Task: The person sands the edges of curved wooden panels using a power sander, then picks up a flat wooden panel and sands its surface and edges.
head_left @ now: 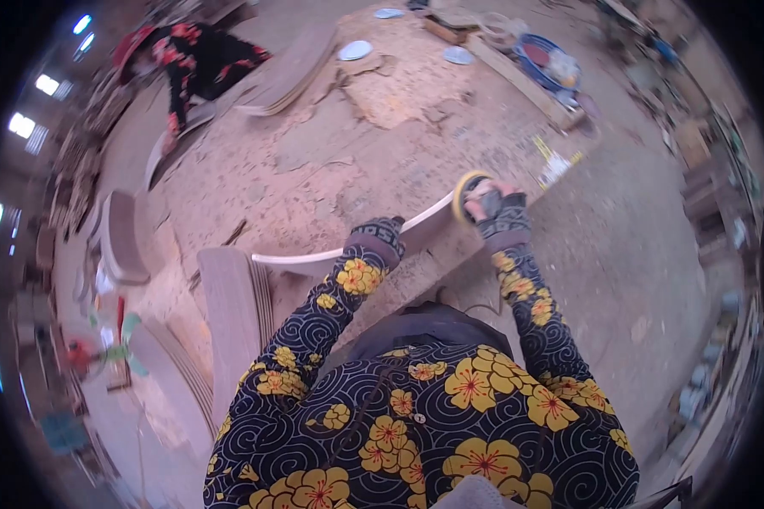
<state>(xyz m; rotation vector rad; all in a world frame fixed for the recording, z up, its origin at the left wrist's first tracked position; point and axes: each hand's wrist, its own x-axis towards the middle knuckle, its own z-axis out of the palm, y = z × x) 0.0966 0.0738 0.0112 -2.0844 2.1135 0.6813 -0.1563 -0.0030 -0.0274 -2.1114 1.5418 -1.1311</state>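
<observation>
Our left grip (378, 236) clasps a curved wooden slat (429, 224) over the desk (382, 174), near its front edge; our right grip (497, 206) is closed around a yellow-rimmed sanding disc (464, 197) at the slat's end. Floor (628, 280) stretches rightward.

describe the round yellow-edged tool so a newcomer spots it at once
Find the large, speckled brown worktop, then the long, curved, pale-edged piece along its near side. By that piece's right end, the gloved right hand grips the round, yellow-edged tool. Its yellow rim sets it apart from the pale, round discs farther back.
</observation>
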